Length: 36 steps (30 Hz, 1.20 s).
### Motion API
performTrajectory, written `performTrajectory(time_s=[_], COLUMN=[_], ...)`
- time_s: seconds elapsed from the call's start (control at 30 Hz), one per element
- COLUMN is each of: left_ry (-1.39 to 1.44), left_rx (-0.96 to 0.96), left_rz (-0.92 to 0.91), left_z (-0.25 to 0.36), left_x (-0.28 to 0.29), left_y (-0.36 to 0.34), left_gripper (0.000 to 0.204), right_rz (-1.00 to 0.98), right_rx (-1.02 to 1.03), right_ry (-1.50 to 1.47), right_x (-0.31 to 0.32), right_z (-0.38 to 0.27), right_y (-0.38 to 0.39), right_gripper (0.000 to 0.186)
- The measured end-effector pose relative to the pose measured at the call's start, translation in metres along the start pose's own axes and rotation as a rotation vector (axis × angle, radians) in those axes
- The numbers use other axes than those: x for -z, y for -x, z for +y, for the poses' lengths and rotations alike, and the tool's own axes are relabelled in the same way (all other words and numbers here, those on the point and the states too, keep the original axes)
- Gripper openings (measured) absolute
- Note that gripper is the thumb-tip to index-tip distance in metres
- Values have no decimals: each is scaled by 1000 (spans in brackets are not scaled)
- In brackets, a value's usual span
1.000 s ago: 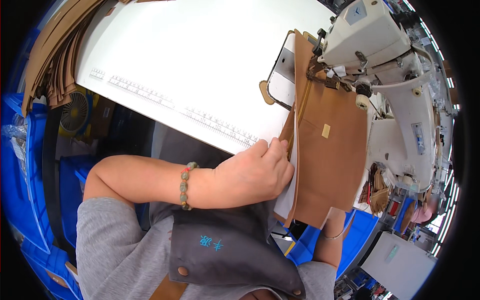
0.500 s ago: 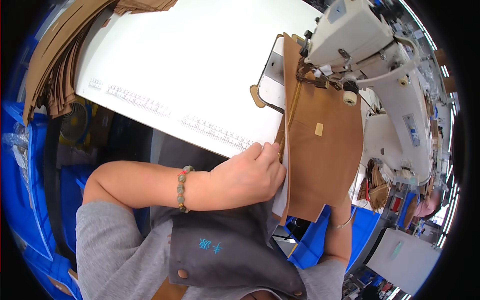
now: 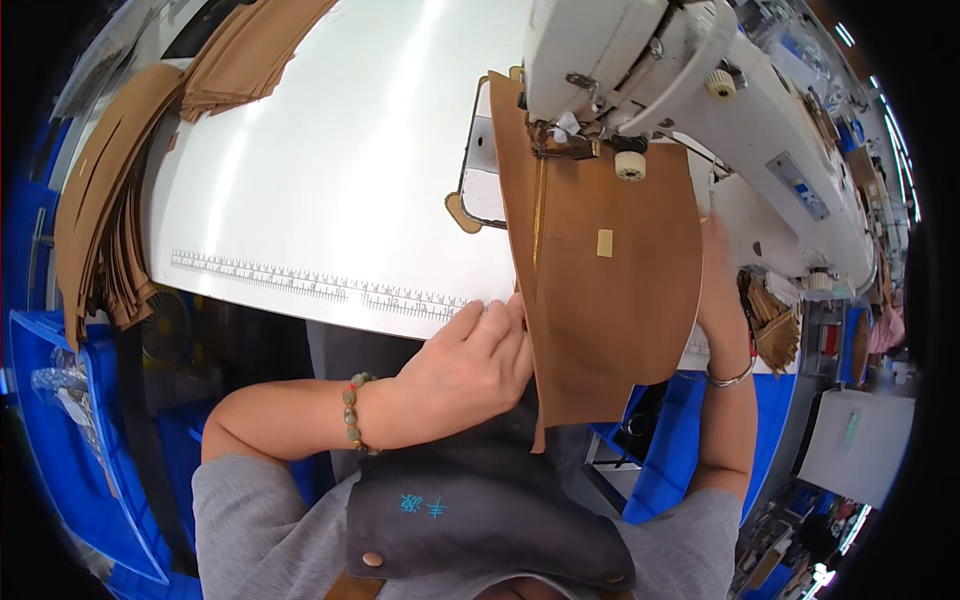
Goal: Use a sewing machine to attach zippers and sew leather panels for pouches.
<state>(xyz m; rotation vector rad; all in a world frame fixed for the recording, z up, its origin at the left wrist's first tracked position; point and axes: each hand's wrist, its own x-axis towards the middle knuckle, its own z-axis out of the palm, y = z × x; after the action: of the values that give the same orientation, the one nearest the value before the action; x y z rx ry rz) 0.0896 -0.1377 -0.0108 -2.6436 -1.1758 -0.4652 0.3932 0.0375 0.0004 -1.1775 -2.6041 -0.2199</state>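
My left hand [image 3: 470, 370] pinches the left long edge of a brown panel [image 3: 620, 310], which has a gold zipper [image 3: 539, 210] along that side and a small pale yellow patch [image 3: 604, 243]. The panel's far part lies beneath the white sewing machine's head [image 3: 580, 55], by the needle and foot [image 3: 560, 138]. My right hand [image 3: 718, 285] is beside the panel's right edge, reaching away from me; its fingers are blurred and partly hidden.
The white ruled table [image 3: 320, 190] carries brown pieces [image 3: 240, 50] at back left, a hanging stack [image 3: 110, 190] at left and scraps [image 3: 770, 325] at right. Blue bins [image 3: 80, 430] flank the table. A person in pink [image 3: 888, 330] is at far right.
My right hand has moved up from the panel's near corner to farther along its right edge. The left hand still grips the left edge. The whole view has shifted, bringing more table into sight.
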Motion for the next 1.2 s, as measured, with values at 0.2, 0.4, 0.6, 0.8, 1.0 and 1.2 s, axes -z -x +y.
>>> performTrajectory(time_s=[0.2,0.4,0.6,0.8,1.0,1.2], left_ry=[-28,73,353,251,310,270], left_rx=[-6,56,209,417,279,247], left_rz=[-31,-29,15,126,-142,-136], left_z=[9,13,-10,-46,-61,-64], left_x=[-2,-3,17,22,0,-1], left_y=[10,24,33,10,-22,-18], left_gripper=[42,45,32,27,72,74], right_rz=[201,15,15,-1,-32,-9], right_rx=[-155,135,179,229,277,197], right_ry=[-183,-404,-326,-351,-396,-572], right_x=[39,8,6,4,13,7], right_z=[-62,-149,-155,-155,-148,-117], right_y=[15,41,47,47,36,3], right_gripper=[33,44,51,54,48,42])
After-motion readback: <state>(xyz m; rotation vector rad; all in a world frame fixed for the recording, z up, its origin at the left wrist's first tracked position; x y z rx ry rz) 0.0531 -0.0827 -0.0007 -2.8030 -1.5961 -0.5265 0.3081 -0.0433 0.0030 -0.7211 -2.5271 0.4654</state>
